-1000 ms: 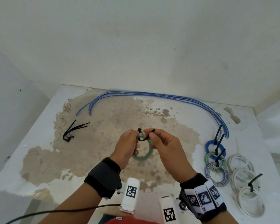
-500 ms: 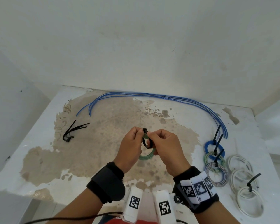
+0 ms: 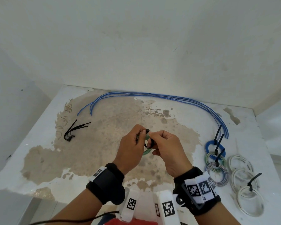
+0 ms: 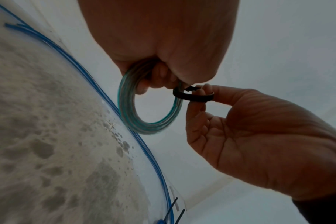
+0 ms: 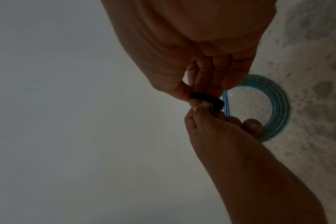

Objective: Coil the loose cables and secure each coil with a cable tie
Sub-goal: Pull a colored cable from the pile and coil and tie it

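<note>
Above the middle of the table my left hand [image 3: 133,148] grips a small green-and-white cable coil [image 4: 128,112], its fingers curled through the ring. A black cable tie [image 4: 194,97] is looped round the coil's rim. My right hand [image 3: 162,143] pinches that tie's loop between thumb and fingers, right beside the left hand. In the right wrist view the tie [image 5: 207,98] sits at my fingertips and the coil [image 5: 274,109] hangs behind. In the head view both hands hide most of the coil [image 3: 147,151].
Long loose blue cables [image 3: 152,95] arc along the back of the stained table [image 3: 39,159]. Spare black ties [image 3: 75,130] lie at the left. Tied blue, green and grey coils [image 3: 215,159] and white coils [image 3: 245,184] lie at the right.
The hands have come closer together, and the tie's loop round the coil has closed up. The right hand has shifted its pinch along the tie.
</note>
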`<control>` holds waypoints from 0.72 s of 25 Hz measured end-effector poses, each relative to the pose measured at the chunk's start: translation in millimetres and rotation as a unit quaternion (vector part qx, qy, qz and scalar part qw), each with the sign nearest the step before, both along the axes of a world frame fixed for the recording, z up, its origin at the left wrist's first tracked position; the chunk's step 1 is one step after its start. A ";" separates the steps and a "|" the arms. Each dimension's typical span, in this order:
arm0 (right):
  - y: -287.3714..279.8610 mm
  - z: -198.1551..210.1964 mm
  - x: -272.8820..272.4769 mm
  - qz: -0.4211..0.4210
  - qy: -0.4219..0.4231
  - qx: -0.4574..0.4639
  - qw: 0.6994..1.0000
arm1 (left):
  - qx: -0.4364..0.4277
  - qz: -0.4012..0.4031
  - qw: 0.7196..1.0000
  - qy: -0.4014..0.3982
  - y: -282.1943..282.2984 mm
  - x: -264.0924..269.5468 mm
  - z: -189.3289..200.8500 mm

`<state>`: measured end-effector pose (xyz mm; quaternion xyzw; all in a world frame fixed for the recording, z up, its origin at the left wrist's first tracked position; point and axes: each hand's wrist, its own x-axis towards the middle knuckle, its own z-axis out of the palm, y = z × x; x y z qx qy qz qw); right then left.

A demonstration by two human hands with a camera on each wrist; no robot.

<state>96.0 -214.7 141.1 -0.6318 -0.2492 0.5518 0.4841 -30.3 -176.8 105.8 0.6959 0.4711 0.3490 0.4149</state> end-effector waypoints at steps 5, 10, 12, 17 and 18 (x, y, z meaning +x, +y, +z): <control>-0.6 -5.0 0.7 -0.017 0.043 0.000 0.999 | 0.010 -0.014 1.000 0.002 -6.7 -2.2 -2.4; 4.2 -10.4 9.5 0.031 -0.083 -0.011 0.996 | -0.028 -0.028 0.999 -0.006 -8.9 -3.4 -3.5; 9.3 -8.1 18.9 0.053 -0.124 -0.017 0.991 | -0.062 -0.036 0.997 -0.012 -7.8 -2.7 -2.9; 20.1 -13.8 29.7 0.091 -0.033 -0.080 0.992 | -0.104 -0.071 0.992 -0.020 -9.2 -2.3 -0.9; 22.3 -16.7 29.8 0.086 -0.019 -0.085 0.992 | -0.107 -0.076 0.991 -0.021 -8.3 -2.3 0.0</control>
